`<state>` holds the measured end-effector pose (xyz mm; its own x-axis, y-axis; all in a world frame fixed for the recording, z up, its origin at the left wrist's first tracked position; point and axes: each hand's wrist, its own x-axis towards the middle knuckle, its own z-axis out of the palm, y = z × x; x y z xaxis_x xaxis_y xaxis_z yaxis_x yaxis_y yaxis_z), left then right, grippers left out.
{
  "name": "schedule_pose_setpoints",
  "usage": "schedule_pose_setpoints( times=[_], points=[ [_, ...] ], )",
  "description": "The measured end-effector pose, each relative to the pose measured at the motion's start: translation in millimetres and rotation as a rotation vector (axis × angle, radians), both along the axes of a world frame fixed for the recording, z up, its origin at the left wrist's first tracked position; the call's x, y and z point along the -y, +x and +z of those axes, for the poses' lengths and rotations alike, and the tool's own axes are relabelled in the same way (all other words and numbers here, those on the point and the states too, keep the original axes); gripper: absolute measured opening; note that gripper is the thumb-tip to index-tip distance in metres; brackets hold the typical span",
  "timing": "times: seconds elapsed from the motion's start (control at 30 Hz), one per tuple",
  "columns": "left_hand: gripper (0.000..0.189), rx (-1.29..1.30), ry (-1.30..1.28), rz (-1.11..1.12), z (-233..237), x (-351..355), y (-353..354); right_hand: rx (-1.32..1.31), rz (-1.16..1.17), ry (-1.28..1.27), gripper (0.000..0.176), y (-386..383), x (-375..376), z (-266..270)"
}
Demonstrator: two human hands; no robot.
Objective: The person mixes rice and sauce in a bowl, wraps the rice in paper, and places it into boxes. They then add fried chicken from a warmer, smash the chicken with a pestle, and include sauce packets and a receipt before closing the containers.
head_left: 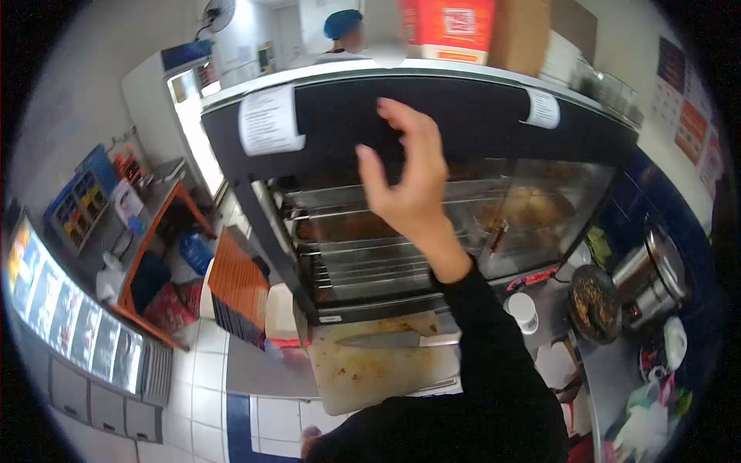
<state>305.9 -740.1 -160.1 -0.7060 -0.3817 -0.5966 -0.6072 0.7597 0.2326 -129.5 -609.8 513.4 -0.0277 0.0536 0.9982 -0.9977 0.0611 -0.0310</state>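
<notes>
My right hand [413, 177], in a black sleeve, is raised in front of the dark top panel of a glass display cabinet [340, 116]. Its thumb and fingers are apart, and nothing is held. Behind the glass, wire racks and trays of food [532, 208] show. Below the cabinet lies a stained cutting board [370, 378] with a large knife [378, 339] across it. Low in the view, partly behind the black sleeve, a small blurred part of my left hand [310, 438] shows; its fingers cannot be made out.
Right of the board stand a white cup [522, 311], a dark pan with food [594, 305] and a metal cooker [656, 270]. Brown stacked trays [235, 282] are at left, beyond them a lit display fridge [73, 309]. A person in a blue hair cap [343, 25] is behind the cabinet.
</notes>
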Motion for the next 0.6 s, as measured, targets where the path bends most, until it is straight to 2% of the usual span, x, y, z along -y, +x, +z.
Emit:
schedule_pose_setpoints(
  times=[0.07,0.13,0.2,0.27,0.37,0.47,0.6],
  points=[
    [0.027,-0.053,0.043,0.089,6,-1,-3,-0.18,-0.203,-0.118,0.031,-12,-3,21],
    [0.026,-0.077,0.058,0.116,10,0,-14,-0.181,-0.402,-0.231,0.028,-33,-37,37],
    [0.025,-0.089,0.058,0.12,15,5,-27,-0.134,-0.444,-0.332,0.026,-55,-84,48],
    [0.025,-0.104,0.066,0.131,19,9,-39,-0.05,-0.532,-0.255,0.023,-83,-133,50],
    [0.024,-0.116,0.069,0.138,25,12,-48,-0.05,-0.605,0.064,0.021,-118,-172,52],
    [0.023,-0.123,0.076,0.138,21,15,-55,-0.092,-0.59,0.22,0.021,-124,-174,52],
    [0.021,-0.137,0.086,0.137,19,13,-50,-0.142,-0.455,0.301,0.032,-102,-137,49]
  ],
)
